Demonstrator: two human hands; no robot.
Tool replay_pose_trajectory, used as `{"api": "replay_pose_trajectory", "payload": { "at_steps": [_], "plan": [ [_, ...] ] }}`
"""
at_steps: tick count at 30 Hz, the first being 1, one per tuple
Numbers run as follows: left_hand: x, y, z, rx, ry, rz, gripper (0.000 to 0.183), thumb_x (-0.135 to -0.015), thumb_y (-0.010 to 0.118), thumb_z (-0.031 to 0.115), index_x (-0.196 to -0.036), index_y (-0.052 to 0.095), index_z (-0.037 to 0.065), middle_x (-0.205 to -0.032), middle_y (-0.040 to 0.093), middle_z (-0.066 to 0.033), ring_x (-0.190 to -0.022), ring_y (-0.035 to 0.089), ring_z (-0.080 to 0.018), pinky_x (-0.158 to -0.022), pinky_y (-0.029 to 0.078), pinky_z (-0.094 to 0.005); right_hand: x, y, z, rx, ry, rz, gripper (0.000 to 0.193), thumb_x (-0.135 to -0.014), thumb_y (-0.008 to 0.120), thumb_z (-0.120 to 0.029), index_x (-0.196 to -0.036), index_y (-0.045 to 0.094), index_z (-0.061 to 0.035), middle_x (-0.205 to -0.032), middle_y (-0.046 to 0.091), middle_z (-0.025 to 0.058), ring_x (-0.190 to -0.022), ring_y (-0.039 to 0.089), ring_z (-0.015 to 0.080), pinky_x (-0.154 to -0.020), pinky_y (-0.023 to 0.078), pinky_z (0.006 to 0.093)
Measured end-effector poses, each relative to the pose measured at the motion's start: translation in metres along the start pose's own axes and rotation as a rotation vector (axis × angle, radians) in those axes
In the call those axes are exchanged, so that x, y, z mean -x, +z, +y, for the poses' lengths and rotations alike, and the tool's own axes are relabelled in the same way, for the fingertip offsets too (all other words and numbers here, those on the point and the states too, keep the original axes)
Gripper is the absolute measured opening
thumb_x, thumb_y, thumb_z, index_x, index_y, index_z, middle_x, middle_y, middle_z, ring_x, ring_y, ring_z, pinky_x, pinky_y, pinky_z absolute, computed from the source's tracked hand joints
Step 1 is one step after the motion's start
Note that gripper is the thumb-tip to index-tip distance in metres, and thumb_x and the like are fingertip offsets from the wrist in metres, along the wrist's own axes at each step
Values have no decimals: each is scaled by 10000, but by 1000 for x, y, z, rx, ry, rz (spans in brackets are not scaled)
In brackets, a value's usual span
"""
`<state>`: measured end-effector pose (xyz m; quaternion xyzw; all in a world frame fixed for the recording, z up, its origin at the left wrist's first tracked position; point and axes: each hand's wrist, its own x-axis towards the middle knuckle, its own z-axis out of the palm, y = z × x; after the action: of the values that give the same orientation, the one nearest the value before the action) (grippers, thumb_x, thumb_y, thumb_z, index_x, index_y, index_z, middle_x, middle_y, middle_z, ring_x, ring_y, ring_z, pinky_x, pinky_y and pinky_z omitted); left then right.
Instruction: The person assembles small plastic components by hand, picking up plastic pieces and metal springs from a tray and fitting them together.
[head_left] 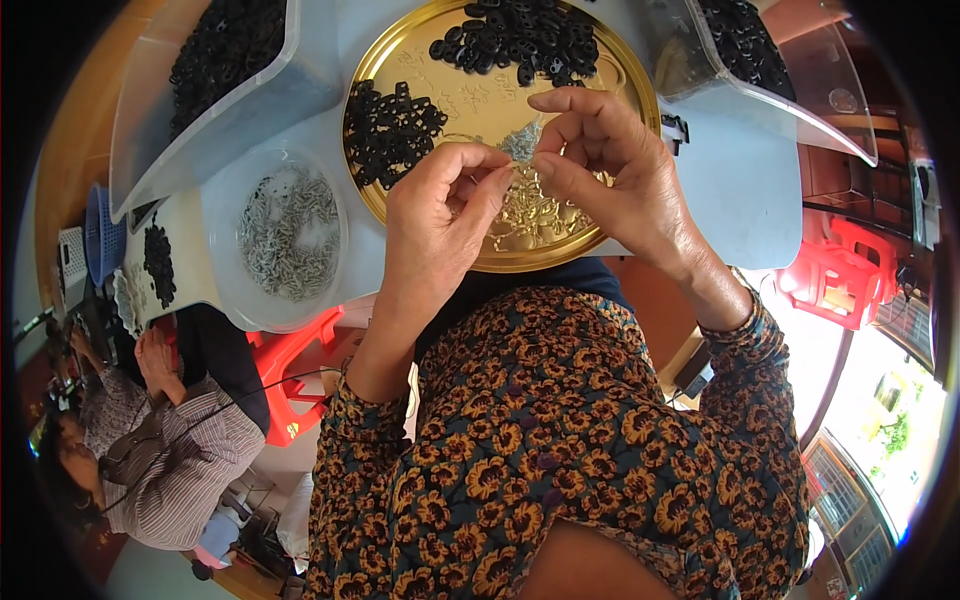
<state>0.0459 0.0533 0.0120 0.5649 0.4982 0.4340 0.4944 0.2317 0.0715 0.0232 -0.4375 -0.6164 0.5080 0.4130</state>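
Note:
My left hand (pixel 440 210) is closed in a pinch above the round golden tray (pixel 372 75). Whatever its thumb and forefinger hold is too small to make out. Close beside those fingertips, my right hand (pixel 625 170) is also closed, thumb toward a bent finger, with one finger sticking out above; its grip is hidden or tiny. Beneath the hands lies a small pile of silvery metal pieces (pixel 520 141). One heap of small black plastic parts (pixel 392 130) sits at the tray's left, and another black heap (pixel 520 42) at its far side.
A transparent bowl (pixel 342 235) of small silvery metal pieces stands left of the tray. Clear bins of black parts flank it, a left bin (pixel 240 100) and a right bin (pixel 835 95). At left sits another person (pixel 185 440) in stripes; red stools (pixel 850 275) stand around.

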Motion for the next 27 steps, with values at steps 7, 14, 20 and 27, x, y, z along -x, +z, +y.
{"api": "replay_pose_trajectory", "payload": {
  "at_steps": [7, 14, 20, 27],
  "plan": [
    [2, -1, 6, -187, 211, -21, 128, -839, 665, -26, -954, 612, -6, -805, 610, -56, -646, 595, -81, -560, 470, -211, -1, 2, 0, -66, 44, -76, 384, -882, 644, -35, -1245, 523, -46, -822, 595, -5, -694, 540, 5, -592, 445, 178],
    [4, -4, 6, 69, 148, -13, 92, -882, 630, -21, -970, 605, -11, -818, 601, -29, -683, 577, -60, -580, 467, -203, -4, 6, -2, 124, -99, -51, 191, -875, 668, -56, -1062, 647, -20, -856, 633, 24, -701, 577, 46, -595, 471, 209],
    [3, -13, 0, 528, -106, -97, 110, -918, 617, 53, -1002, 600, -16, -819, 599, -24, -668, 546, -67, -615, 459, -201, -11, 7, -4, 205, -373, -62, 135, -841, 687, -32, -974, 671, -21, -882, 641, 72, -742, 632, 169, -647, 508, 273],
    [3, -18, -2, 763, -203, -187, 155, -929, 608, 83, -1044, 612, -21, -802, 621, -43, -695, 586, -104, -677, 492, -240, -17, 10, -7, 286, -381, -87, 114, -857, 663, -50, -967, 640, -27, -876, 631, 82, -779, 639, 201, -684, 513, 285]
  ]
}}
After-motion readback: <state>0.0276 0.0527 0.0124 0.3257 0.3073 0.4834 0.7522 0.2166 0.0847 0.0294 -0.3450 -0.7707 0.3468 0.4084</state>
